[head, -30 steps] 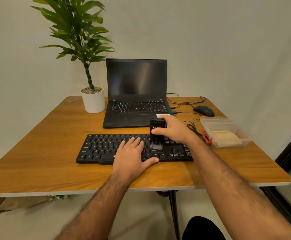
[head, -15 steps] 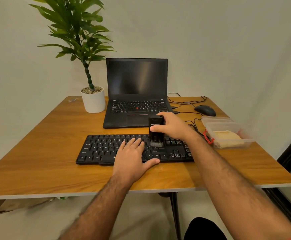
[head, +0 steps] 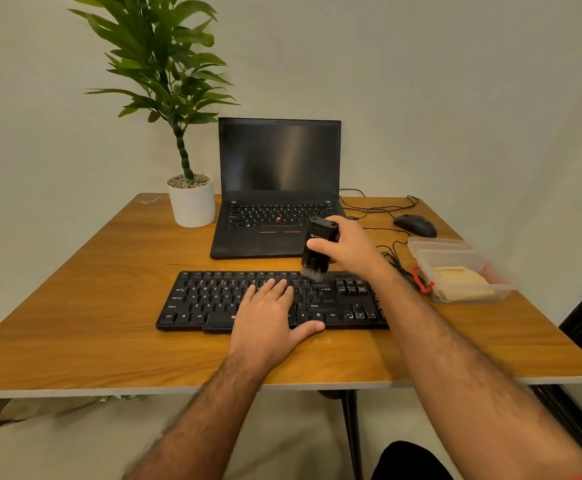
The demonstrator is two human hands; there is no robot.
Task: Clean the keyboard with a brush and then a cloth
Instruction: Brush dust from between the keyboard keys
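Note:
A black keyboard [head: 213, 299] lies across the wooden table [head: 75, 306] in front of me. My left hand [head: 269, 317] rests flat on its middle keys, fingers straight and thumb at the front edge. My right hand [head: 348, 247] grips a black cleaning brush [head: 319, 249] upright, its bristles touching the keyboard's top row right of centre. A beige cloth [head: 462, 280] lies folded in a clear plastic box [head: 438, 245] at the right.
An open black laptop [head: 279, 188] stands behind the keyboard. A potted plant in a white pot [head: 192, 202] is at the back left. A black mouse [head: 416, 225] and loose cables [head: 379, 206] lie at the back right, near the box.
My right hand has drawn the brush away from me, from the keyboard's middle rows up to its top row. The left hand has stayed on the keys.

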